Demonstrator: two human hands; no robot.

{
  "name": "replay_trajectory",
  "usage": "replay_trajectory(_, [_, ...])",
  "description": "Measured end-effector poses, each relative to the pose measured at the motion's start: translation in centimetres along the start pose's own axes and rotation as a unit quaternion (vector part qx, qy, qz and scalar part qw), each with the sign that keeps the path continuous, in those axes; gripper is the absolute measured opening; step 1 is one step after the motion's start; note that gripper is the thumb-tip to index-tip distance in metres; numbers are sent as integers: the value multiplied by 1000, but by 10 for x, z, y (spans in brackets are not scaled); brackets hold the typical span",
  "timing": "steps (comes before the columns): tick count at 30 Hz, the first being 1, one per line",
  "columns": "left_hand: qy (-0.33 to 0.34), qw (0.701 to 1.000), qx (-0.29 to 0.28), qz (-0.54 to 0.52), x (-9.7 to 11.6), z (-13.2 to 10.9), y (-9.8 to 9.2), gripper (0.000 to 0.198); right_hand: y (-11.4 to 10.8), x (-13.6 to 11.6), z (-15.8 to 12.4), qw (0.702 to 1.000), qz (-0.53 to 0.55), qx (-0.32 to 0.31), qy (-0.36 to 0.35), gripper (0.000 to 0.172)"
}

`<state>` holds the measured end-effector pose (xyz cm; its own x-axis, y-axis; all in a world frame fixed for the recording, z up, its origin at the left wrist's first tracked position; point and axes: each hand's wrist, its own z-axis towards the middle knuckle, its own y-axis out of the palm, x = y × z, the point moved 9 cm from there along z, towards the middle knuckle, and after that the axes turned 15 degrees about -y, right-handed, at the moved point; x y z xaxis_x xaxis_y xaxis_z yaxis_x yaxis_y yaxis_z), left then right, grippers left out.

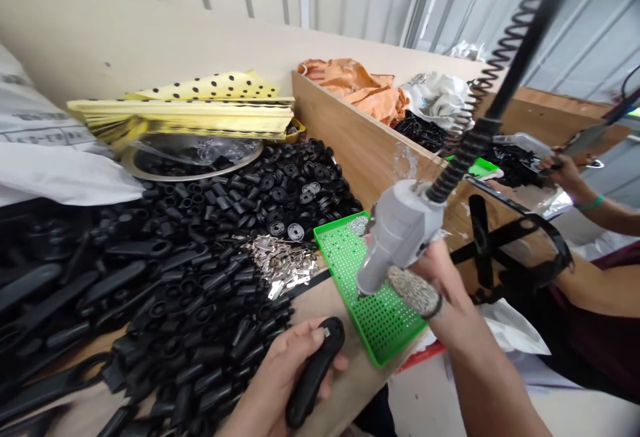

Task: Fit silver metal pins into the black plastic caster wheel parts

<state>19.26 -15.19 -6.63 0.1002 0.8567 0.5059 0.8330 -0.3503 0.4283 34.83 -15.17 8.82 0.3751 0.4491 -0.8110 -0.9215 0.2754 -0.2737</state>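
The grey power tool (397,237) hides most of my right fingers (430,267), so I can't tell how they sit on it, and it covers part of the green perforated tray (385,317). My left hand (275,377) covers part of the black plastic handle (317,363), and the bottom edge cuts off my arm. The pile of black plastic parts (165,297) runs off the left edge. The silver metal pieces (283,263) are too small to make out, the print on the white sack (35,130) is too blurred to read, and I can't tell what the co-worker's hand (565,173) holds.
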Motion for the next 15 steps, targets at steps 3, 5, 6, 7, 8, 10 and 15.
replay_trajectory(3, [-4,1000,1,19,-2,7,7,46,21,5,11,992,120,8,42,34])
replay_trajectory(5, [-5,1000,0,31,-3,10,11,44,26,6,16,989,137,10,58,29])
replay_trajectory(6, [-6,999,-1,36,-3,11,13,43,27,8,17,987,145,15,69,30])
replay_trajectory(7, [-9,999,-3,41,-4,12,15,40,25,11,16,984,153,29,81,31])
replay_trajectory(8, [-11,999,-6,47,-6,14,16,39,21,16,15,982,156,47,94,32])
replay_trajectory(10, [-14,998,-19,60,-9,17,20,38,12,28,8,979,147,80,117,33])
replay_trajectory(15, [6,996,-49,74,-14,23,27,41,-7,52,-13,973,154,109,135,37])
